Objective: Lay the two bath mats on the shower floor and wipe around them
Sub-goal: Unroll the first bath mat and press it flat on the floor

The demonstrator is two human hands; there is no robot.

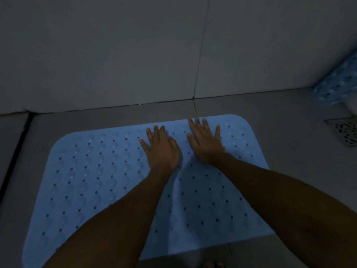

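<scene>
A light blue bath mat (92, 171) with rows of small holes lies flat on the grey tiled shower floor. My left hand (161, 147) presses palm down on its far middle, fingers spread. My right hand (205, 141) lies flat beside it, near the mat's far edge, fingers apart. Neither hand holds anything. A second blue mat (337, 84) leans against the wall at the far right, partly cut off by the frame edge.
The tiled wall (116, 55) rises just behind the mat. A metal floor drain (344, 130) sits at the right. A dark floor joint (13, 161) runs along the left. My toes (213, 265) show at the bottom edge.
</scene>
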